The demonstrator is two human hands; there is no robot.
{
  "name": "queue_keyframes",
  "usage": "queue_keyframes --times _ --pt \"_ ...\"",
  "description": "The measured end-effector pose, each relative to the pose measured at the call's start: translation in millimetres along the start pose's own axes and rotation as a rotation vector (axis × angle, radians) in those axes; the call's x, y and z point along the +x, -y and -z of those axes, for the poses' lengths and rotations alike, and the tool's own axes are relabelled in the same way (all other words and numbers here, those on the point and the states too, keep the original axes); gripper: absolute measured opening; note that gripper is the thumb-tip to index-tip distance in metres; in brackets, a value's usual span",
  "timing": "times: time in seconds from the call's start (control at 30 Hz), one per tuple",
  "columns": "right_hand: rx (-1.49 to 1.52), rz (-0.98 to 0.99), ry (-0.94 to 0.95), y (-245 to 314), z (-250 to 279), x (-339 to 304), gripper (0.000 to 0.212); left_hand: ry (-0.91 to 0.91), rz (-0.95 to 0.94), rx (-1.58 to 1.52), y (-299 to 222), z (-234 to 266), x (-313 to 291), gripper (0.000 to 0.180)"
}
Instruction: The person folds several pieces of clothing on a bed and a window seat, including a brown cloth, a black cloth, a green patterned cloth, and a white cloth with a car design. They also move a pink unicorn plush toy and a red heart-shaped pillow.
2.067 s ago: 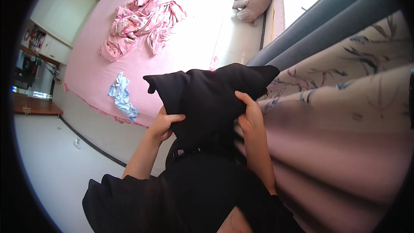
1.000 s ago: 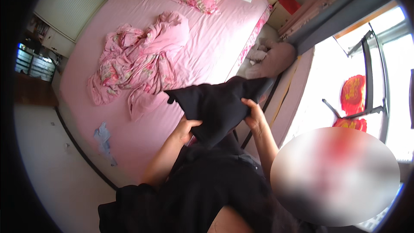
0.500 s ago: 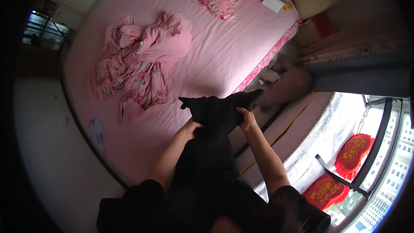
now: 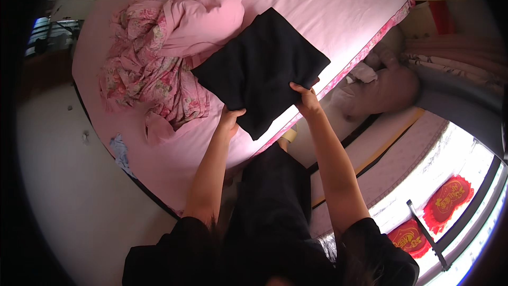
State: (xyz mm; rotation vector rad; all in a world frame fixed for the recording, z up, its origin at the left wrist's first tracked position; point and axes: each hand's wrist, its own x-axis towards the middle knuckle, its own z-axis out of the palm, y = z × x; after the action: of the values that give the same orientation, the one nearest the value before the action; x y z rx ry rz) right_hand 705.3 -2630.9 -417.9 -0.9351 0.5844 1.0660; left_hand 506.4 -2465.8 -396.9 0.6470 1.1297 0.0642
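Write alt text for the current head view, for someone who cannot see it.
A person's left hand and right hand hold a black cloth in front of a pink bed. A crumpled floral blanket lies on the bed; two red cushions show at lower right.

Plain black is covering the held cloth [image 4: 262, 69], and black is also running through the sleeves [image 4: 378, 249] and trousers [image 4: 270, 196], while the bedsheet [image 4: 328, 16] is showing unpatterned pink with a floral pink border [image 4: 389, 24] at two o'clock. At ten o'clock the quilt [image 4: 164, 58] is mixing plain pink with a deeper rose flower print, and near nine o'clock a small cloth [image 4: 120, 151] is showing pale blue. Two cushions [image 4: 448, 202] at four o'clock are displaying bright red with golden-yellow motifs.
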Motion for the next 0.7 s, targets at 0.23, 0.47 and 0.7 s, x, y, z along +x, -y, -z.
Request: queue_keyframes --times 0.23,0.47,0.7 --pt "-0.197 -0.053 -0.440 -76 77 26 0.053 -0.379 0.049 0.201 98 44 35 0.064" --pt "-0.280 0.022 -0.492 -60 73 -16 0.041 -0.244 -0.109 0.308 98 82 38 0.069" --pt "-0.442 0.316 -0.204 -28 48 -189 0.024 0.080 -0.314 0.754 55 54 -20 0.073"
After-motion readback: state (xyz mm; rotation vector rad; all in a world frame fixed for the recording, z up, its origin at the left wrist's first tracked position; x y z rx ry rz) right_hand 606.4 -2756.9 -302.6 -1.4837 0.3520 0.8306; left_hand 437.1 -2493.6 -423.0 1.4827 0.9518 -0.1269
